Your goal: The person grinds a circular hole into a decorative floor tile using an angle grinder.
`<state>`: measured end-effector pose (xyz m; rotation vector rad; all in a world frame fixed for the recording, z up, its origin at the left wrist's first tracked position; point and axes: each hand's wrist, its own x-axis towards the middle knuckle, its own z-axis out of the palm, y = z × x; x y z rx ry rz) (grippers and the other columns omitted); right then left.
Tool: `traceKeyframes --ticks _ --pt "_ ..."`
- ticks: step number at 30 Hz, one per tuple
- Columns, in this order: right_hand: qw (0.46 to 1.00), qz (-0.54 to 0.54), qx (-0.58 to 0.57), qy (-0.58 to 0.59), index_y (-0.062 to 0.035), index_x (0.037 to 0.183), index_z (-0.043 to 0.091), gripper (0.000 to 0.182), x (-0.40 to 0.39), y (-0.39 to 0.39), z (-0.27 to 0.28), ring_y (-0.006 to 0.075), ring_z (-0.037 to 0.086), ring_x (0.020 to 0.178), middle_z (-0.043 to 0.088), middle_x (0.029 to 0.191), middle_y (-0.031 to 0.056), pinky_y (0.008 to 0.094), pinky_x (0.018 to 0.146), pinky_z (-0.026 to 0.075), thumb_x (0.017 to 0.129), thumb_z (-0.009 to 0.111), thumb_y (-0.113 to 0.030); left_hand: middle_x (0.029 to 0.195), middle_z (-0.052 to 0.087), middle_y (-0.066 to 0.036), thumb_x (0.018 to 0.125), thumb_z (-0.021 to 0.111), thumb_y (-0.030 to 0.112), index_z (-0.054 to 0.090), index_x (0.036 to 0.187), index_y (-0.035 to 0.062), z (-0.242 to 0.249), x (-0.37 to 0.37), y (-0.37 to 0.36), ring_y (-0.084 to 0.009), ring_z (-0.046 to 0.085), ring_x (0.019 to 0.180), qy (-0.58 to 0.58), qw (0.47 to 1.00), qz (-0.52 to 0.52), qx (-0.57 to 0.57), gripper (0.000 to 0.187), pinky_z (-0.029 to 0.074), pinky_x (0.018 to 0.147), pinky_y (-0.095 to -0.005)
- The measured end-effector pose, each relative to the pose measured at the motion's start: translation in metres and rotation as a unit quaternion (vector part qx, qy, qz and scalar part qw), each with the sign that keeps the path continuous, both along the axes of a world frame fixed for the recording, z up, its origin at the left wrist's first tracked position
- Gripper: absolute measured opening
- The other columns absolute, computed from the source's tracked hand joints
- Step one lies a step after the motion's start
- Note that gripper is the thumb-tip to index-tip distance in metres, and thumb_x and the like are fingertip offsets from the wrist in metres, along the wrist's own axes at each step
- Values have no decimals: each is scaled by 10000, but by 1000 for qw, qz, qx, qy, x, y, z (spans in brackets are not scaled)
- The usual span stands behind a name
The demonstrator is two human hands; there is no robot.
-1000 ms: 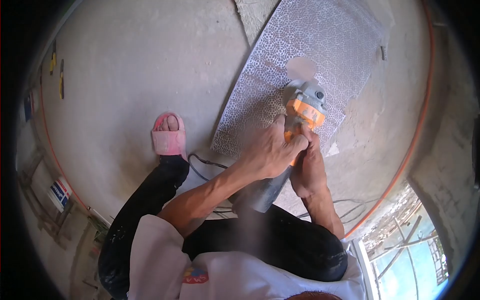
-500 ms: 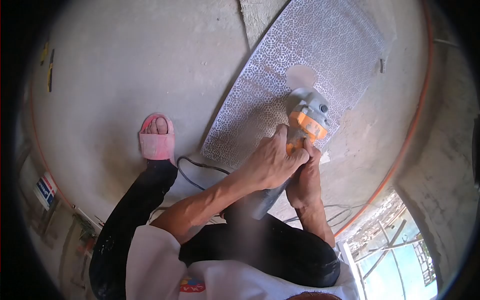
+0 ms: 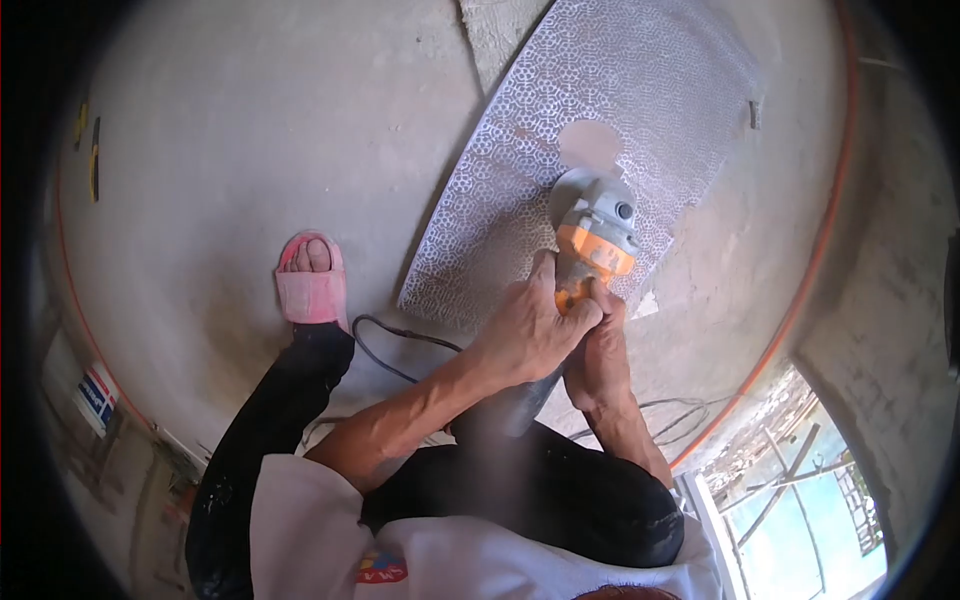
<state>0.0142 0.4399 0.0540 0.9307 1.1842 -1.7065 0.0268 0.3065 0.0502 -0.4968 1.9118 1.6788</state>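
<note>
An orange and grey angle grinder (image 3: 597, 240) is in both hands, its head over a patterned panel (image 3: 510, 150) on the floor. My left hand (image 3: 535, 325) wraps around the orange part of the body from the left. From the right, my right hand (image 3: 602, 350) grips the same body, thumb near the other hand's fingers. The grinder's disc lies just below a round pinkish patch (image 3: 590, 145) in the panel's pattern. Hazy dust hangs around the tool and over my lap.
My foot in a pink slipper (image 3: 310, 285) stands left of the panel. A black cable (image 3: 400, 332) loops across the floor near my leg. Yellow-black tools (image 3: 95, 160) lie far left. An orange line (image 3: 815, 265) curves along the right, near a bright opening (image 3: 800, 500).
The view has shifted slightly, moving the panel a little left and up in the picture. The grinder and both hands appear a little further left, with the same grip.
</note>
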Motion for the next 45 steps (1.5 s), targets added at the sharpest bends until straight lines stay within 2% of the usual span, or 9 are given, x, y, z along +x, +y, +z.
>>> traceKeyframes --ticks 9,16,18,20,23,26,29,32,45 --pt "997 42 56 24 -89 1332 456 579 8 7 -5 208 520 1183 561 1246 56 385 1046 376 959 486 -531 834 604 -326 819 570 457 459 1104 -134 -3 2 -1 -477 633 825 39 998 -40 -5 665 500 728 -492" --pt "998 15 41 40 -85 1345 444 600 -9 12 -10 222 532 1169 556 1253 64 397 1038 388 950 510 -532 884 607 -335 832 579 444 466 1098 -108 -20 -4 14 -472 635 846 91 996 21 15 623 497 746 -506" --pt "999 11 26 45 -83 1347 442 612 -10 15 -10 224 532 1169 556 1255 66 400 1036 391 942 524 -536 897 610 -335 836 580 446 463 1119 -92 -21 -6 21 -474 634 865 46 998 28 20 619 497 757 -503" --pt "998 9 -3 54 -82 1347 442 630 -13 15 -8 226 533 1168 555 1256 68 403 1035 394 931 539 -544 907 614 -331 839 582 455 462 1136 -77 -17 -14 25 -476 633 888 -69 996 42 45 621 499 768 -496" --pt "999 19 28 28 -79 1349 440 655 -4 19 -18 232 531 1174 553 1265 80 405 1033 395 918 543 -562 920 618 -325 840 586 483 464 1136 -69 -15 -9 23 -487 628 921 -75 993 77 59 637 498 786 -492" --pt "998 48 19 18 -76 1347 442 650 0 18 -20 233 536 1166 553 1268 88 404 1026 402 922 540 -557 925 622 -316 831 595 511 463 1133 -68 -27 7 33 -487 628 918 33 982 180 52 666 497 788 -499" --pt "999 17 31 25 -71 1351 439 621 2 14 -13 234 546 1152 561 1255 89 387 1026 404 944 522 -532 884 624 -334 870 577 505 412 1200 -78 -25 7 23 -497 638 857 -28 998 41 29 690 513 736 -505" --pt "999 10 34 35 -67 1354 436 598 1 17 -9 232 546 1156 560 1256 89 380 1032 399 959 508 -510 911 622 -312 841 588 505 477 1110 -77 -21 4 32 -471 632 887 -49 993 99 35 651 496 786 -500" --pt "998 15 20 55 -61 1350 435 596 5 11 -11 219 542 1167 566 1246 85 380 1036 395 968 488 -515 930 623 -323 821 587 417 488 1128 -114 -12 -4 15 -474 630 904 -54 997 44 34 621 498 799 -485"
